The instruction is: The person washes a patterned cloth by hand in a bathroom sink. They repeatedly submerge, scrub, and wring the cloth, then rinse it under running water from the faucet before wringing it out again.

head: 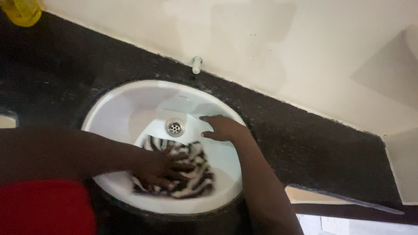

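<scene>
A white round sink (pixel 114 102) is set into a dark stone counter (pixel 313 143). A black-and-white striped cloth (pixel 199 175) lies bunched on the near slope of the basin. My left hand (pixel 159 167) comes in from the left and presses down on the cloth, fingers curled into it. My right hand (pixel 222 128) reaches in from the lower right and rests on the basin's right inner wall, fingers stretched out, holding nothing. The metal drain (pixel 175 127) sits just beyond the cloth, between the two hands.
A small white pipe stub (pixel 197 64) sticks out of the pale wall (pixel 261 39) behind the sink. A yellow object (pixel 21 11) stands at the counter's far left corner. Red fabric (pixel 43 209) fills the lower left. The counter ends at the right (pixel 387 174).
</scene>
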